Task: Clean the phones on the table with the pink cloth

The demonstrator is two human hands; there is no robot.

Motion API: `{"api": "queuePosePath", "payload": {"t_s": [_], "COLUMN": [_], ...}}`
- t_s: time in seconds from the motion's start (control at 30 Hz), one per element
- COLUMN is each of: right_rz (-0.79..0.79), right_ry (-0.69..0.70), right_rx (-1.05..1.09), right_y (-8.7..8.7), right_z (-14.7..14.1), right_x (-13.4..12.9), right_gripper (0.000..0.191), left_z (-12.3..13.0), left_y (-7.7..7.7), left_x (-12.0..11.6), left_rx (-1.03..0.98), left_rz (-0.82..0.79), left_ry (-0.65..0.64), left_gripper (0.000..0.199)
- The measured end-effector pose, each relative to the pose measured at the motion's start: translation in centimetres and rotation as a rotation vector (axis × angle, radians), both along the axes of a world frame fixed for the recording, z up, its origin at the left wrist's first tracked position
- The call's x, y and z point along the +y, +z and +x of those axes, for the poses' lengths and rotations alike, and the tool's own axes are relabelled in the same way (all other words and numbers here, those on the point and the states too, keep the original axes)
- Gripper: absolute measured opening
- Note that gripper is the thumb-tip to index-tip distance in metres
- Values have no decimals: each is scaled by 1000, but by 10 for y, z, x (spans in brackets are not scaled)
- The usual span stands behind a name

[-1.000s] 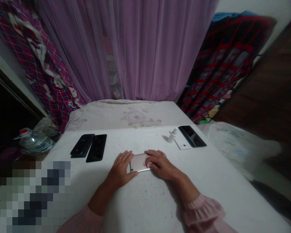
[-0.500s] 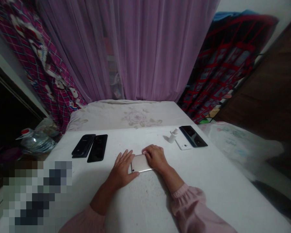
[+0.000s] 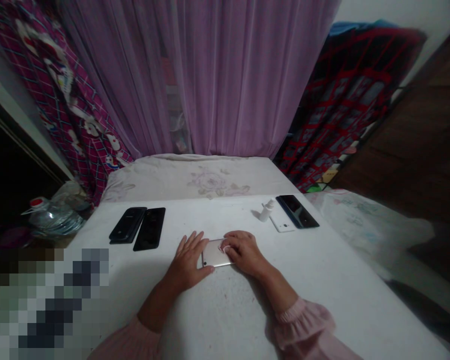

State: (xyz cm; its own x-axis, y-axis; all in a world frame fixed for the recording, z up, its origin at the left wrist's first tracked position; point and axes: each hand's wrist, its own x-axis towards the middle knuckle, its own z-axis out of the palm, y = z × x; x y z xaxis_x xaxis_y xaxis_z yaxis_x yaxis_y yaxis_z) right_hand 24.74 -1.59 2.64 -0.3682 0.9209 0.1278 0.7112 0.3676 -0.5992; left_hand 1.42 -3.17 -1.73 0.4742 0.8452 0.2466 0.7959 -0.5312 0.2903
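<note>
A gold smartphone (image 3: pixel 214 253) lies back up on the white tabletop, its camera corner toward the left. My left hand (image 3: pixel 187 260) grips its left end, thumb at the near edge and stretched fingers by the far edge. Over the right part of the phone, my right hand (image 3: pixel 245 252) has its fingers closed and pressed down on the back. A small white piece (image 3: pixel 222 247), perhaps a wipe or pad, peeks out under those fingertips; most of it is hidden.
Dark phones (image 3: pixel 129 225) lie at the left. A small white spray bottle (image 3: pixel 266 211) stands by a white phone (image 3: pixel 282 224) and a dark phone (image 3: pixel 298 212) at the right. A water bottle (image 3: pixel 54 217) is beyond the table's left edge. Purple curtains (image 3: pixel 225 75) hang behind.
My right hand has moved from the phone's far edge toward the near side, across its back, with the white piece under its fingers. My left hand stays at the left end.
</note>
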Motion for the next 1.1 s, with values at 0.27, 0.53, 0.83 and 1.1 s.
{"api": "queuePosePath", "payload": {"t_s": [0.27, 0.53, 0.83, 1.1], "right_rz": [110, 102, 63, 60], "right_ry": [-154, 22, -103, -170], "right_rx": [-97, -20, -104, -117], "right_y": [-2, -9, 3, 4], "right_z": [-24, -10, -31, -37], "right_x": [7, -22, -1, 2], "right_gripper": [18, 18, 19, 18], "left_z": [0, 1, 1, -10], "left_y": [1, -1, 2, -4], "left_x": [0, 0, 0, 6], "left_rx": [25, 14, 15, -19], "left_rz": [-7, -14, -76, -58], "left_ry": [6, 9, 22, 2], "left_gripper": [68, 70, 70, 73]}}
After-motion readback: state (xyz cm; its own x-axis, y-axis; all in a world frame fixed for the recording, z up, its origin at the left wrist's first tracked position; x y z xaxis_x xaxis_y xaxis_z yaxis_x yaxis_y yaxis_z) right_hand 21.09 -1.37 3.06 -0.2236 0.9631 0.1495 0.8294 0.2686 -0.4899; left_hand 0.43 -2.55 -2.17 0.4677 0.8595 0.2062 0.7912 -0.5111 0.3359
